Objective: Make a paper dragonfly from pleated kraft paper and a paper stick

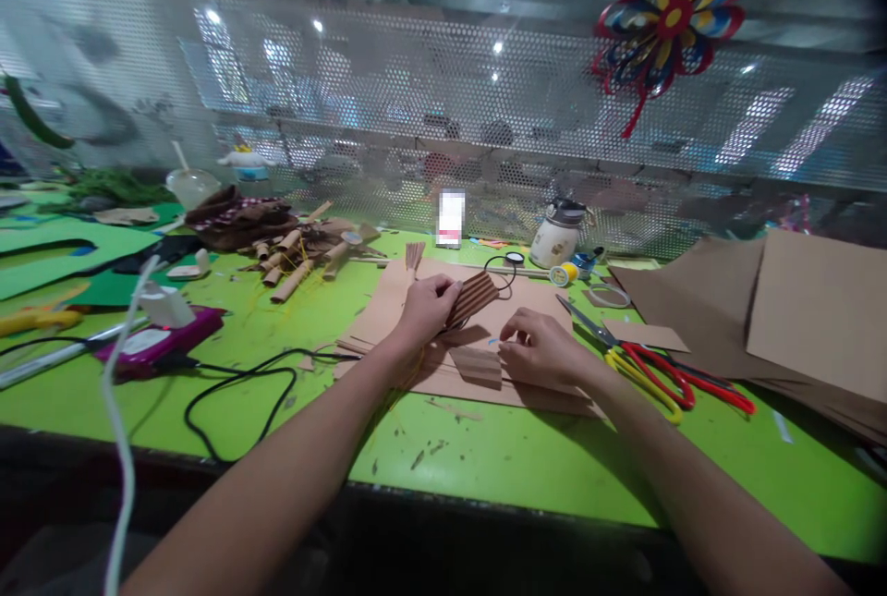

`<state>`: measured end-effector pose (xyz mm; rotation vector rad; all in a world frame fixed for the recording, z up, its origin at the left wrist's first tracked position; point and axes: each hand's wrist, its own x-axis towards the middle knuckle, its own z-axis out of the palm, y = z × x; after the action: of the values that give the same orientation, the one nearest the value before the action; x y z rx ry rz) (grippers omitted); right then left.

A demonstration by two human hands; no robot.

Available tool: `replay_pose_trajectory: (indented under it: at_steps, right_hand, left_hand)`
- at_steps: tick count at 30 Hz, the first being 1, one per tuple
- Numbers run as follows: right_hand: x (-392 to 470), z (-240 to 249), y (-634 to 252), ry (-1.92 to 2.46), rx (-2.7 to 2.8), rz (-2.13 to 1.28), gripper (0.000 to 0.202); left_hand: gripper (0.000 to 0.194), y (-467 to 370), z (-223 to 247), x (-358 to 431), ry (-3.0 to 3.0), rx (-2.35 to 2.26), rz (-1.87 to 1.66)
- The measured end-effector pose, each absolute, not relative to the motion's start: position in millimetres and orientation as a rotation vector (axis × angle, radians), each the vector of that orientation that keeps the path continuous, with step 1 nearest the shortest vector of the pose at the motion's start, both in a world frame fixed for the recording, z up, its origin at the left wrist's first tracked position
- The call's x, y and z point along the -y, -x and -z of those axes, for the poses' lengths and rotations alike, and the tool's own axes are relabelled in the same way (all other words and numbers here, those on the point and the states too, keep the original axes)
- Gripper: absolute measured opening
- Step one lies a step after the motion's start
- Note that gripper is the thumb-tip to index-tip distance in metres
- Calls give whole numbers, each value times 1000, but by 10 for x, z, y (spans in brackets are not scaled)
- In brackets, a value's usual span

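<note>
My left hand (431, 302) is closed on a small piece of brown corrugated cardboard (475, 298), its ridged face tilted up. To its right, my right hand (539, 344) has its thumb and fingertips pinched together; what they hold, if anything, is too small to make out. A tiny blue scrap (493, 340) shows just left of those fingertips. Beneath them lies a small striped cardboard strip (478, 365). Both hands are over a stack of brown cardboard sheets (388, 300). A fringed cardboard piece (414, 256) lies past my left hand.
Scissors with yellow (648, 388) and red handles (665, 376) lie at right, near large cardboard sheets (818, 300). Behind stand a white jar (556, 234), yellow thread spool (565, 273) and phone (451, 217). Rolled cardboard tubes (291, 277), a purple power strip (166, 337) and black cable (239, 370) occupy the left.
</note>
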<state>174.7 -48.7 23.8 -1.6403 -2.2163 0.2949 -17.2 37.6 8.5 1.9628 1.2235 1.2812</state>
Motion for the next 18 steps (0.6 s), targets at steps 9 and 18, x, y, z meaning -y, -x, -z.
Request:
replay_pose_trajectory:
  at_steps: [9, 18]
  right_hand:
    - [432, -26, -1672, 1711, 2247, -354, 15]
    - [312, -191, -1941, 1716, 1926, -392, 31]
  left_hand:
    - [32, 158, -73, -353, -1953, -1166, -1216]
    - [28, 81, -26, -276, -1856, -977, -1112]
